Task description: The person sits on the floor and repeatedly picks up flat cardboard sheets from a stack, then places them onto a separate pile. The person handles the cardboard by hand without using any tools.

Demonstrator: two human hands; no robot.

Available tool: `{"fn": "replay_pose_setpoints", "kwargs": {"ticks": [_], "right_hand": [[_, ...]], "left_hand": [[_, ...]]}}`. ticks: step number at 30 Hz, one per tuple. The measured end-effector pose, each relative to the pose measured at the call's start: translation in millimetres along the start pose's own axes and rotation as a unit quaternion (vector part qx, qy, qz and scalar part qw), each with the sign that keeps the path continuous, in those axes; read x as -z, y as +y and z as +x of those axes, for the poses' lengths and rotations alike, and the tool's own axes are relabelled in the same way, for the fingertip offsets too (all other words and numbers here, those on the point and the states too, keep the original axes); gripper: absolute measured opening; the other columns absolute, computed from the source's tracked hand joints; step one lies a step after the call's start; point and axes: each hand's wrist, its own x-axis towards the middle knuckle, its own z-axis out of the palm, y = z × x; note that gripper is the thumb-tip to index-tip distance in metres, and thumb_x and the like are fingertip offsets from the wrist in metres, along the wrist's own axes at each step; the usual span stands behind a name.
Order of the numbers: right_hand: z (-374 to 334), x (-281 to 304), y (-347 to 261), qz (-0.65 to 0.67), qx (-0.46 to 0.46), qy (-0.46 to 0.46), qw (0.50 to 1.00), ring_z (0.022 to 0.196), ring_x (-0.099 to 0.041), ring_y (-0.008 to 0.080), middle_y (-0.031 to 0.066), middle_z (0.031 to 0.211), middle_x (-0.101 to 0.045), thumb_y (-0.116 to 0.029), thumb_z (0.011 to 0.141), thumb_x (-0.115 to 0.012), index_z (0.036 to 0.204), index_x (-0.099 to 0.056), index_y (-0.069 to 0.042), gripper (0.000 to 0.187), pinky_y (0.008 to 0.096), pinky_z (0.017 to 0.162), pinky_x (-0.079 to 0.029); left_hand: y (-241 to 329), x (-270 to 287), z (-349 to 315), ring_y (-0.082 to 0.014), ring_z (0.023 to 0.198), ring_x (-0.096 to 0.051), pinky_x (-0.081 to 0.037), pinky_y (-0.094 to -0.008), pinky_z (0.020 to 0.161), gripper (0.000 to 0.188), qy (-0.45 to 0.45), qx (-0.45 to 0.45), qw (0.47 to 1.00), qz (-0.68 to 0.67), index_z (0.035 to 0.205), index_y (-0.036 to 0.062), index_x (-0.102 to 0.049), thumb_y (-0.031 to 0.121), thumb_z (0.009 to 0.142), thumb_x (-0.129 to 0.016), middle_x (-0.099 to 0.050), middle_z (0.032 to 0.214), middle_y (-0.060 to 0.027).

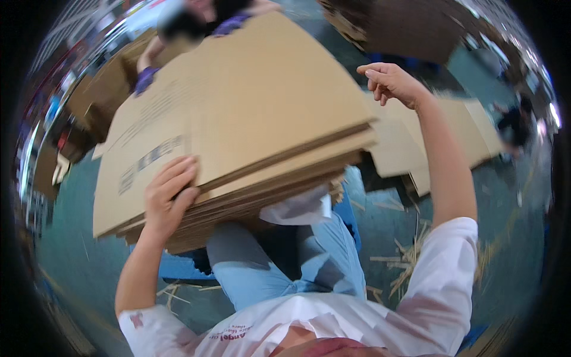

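Note:
A thick stack of flat brown cardboard sheets (256, 113) lies tilted in front of me, with dark print on its left part. My left hand (169, 199) rests on the near edge of the top sheet, fingers stretched over the surface and thumb beside the rim. Beyond the stack's right corner, my right hand (392, 83) hangs in the air with nothing in it, index finger out and the others loosely bent. At the far side, another person's purple-covered hands (146, 80) touch the stack's edge.
Below the stack show a blue pallet (184, 268) and a piece of white sheeting (300, 205). More cardboard (458, 131) lies to the right. Cardboard strips (410, 256) litter the green floor. A large brown stack (410, 27) stands at the back, and another person (517, 122) is far right.

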Motion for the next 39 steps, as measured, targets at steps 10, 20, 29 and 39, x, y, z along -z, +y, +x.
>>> {"fn": "replay_pose_setpoints", "kwargs": {"ticks": [10, 20, 29, 39], "right_hand": [[-120.6, -20.1, 458.2, -0.168, -0.336, 0.345, 0.860, 0.100, -0.056, 0.0317, 0.0133, 0.109, -0.059, -0.009, 0.074, -0.062, 0.120, -0.054, -0.010, 0.047, 0.0408, 0.083, -0.047], [15.5, -77.7, 546.1, -0.521, -0.278, 0.258, 0.765, 0.136, -0.015, 0.0347, 0.0136, 0.147, -0.023, -0.015, 0.088, -0.042, 0.137, -0.033, -0.009, 0.050, 0.0491, 0.109, -0.014], [52.2, -75.4, 574.3, -0.563, -0.163, 0.272, 0.763, 0.116, -0.044, 0.0333, 0.0206, 0.124, -0.047, -0.015, 0.083, -0.045, 0.114, -0.049, -0.002, 0.034, 0.0499, 0.098, -0.031], [-89.7, 72.9, 288.8, -0.348, 0.086, 0.435, 0.826, 0.075, -0.059, 0.0382, 0.0246, 0.081, -0.059, -0.028, 0.086, -0.054, 0.091, -0.057, 0.004, 0.032, 0.0440, 0.064, -0.047]], "left_hand": [[7.3, -25.3, -29.0, -0.0279, 0.126, -0.039, -0.028, -0.0402, 0.105, 0.038, 0.058, 0.118, 0.988, 0.081, 0.125, -0.0015, -0.049, 0.018, 0.094, -0.040, -0.046, 0.133, -0.0146], [-4.2, -28.4, -38.0, -0.0274, 0.121, -0.043, -0.033, -0.0400, 0.100, 0.046, 0.129, 0.189, 0.961, 0.154, 0.122, -0.0005, -0.048, 0.032, 0.099, -0.025, -0.044, 0.133, -0.0151], [-32.6, -24.1, -81.8, -0.0279, 0.119, -0.044, -0.034, -0.0413, 0.102, 0.047, 0.075, 0.121, 0.880, 0.452, 0.125, 0.0009, -0.043, 0.036, 0.098, -0.026, -0.043, 0.131, -0.0167], [-4.3, -62.8, -31.6, -0.0279, 0.121, -0.043, -0.030, -0.0406, 0.104, 0.054, 0.251, 0.170, 0.946, 0.113, 0.123, -0.0004, -0.050, 0.040, 0.098, -0.025, -0.049, 0.128, -0.0143]]}}
